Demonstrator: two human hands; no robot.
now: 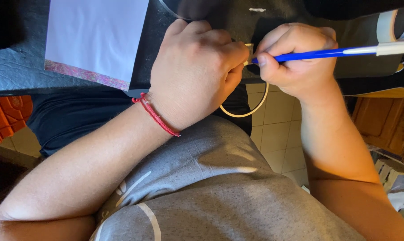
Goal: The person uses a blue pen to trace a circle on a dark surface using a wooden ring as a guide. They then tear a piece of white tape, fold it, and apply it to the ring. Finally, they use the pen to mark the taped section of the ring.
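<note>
At counter (14, 71) edge, left hand (193, 71) pinches the thin hoop (249, 111) steady while right hand (300, 58) grips the blue pen (318, 54); brace both wrists, keep strokes short.

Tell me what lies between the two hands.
In the head view, a small pale piece, pinched by the left hand, meets the blue pen tip from the right hand.

Left hand (195, 73) hides the hoop (251, 109) (perhaps wooden)

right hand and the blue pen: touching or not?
Touching. The head view shows the right hand closed round the blue pen, fingers wrapped over the barrel near its tip, no gap between them.
</note>
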